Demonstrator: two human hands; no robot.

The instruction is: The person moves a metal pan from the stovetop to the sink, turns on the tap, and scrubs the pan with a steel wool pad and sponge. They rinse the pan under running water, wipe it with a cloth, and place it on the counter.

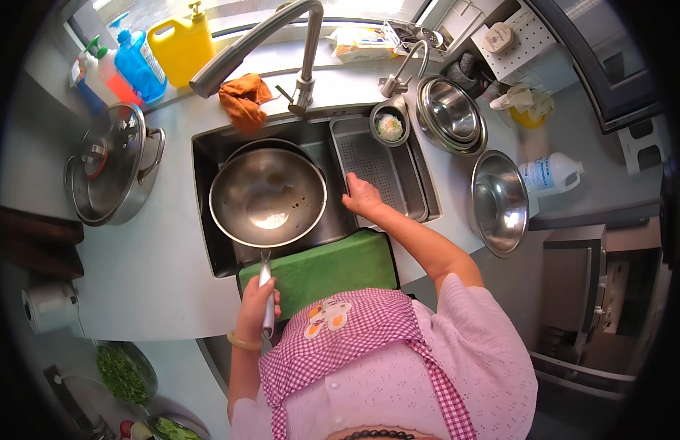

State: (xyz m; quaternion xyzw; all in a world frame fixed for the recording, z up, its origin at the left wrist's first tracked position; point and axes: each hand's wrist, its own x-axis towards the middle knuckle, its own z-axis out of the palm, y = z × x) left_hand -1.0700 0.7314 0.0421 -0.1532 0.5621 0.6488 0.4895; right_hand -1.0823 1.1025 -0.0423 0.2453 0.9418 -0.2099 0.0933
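My left hand (pixel 260 302) is closed around the handle (pixel 266 291) of a metal wok (pixel 268 198), held tilted over the left part of the sink (pixel 203 231). The wok's inside is wet, with small dark bits at its right side. Another round pan rim shows behind it. My right hand (pixel 363 195) is at the left rim of a perforated metal colander tray (pixel 367 159) in the sink's right part; its fingers are curled, and whether they grip the rim is unclear. A small metal cup (pixel 406 132) with a white and green scrubber (pixel 389 127) sits at the tray's far end.
A faucet (pixel 306 91) and orange cloth (pixel 243 102) are behind the sink. A lidded pot (pixel 111 165) stands left; stacked bowls (pixel 450 115) and a large steel bowl (pixel 499 203) stand right. A green mat (pixel 329 264) lies over the sink's front edge. Bottles (pixel 139 66) line the window.
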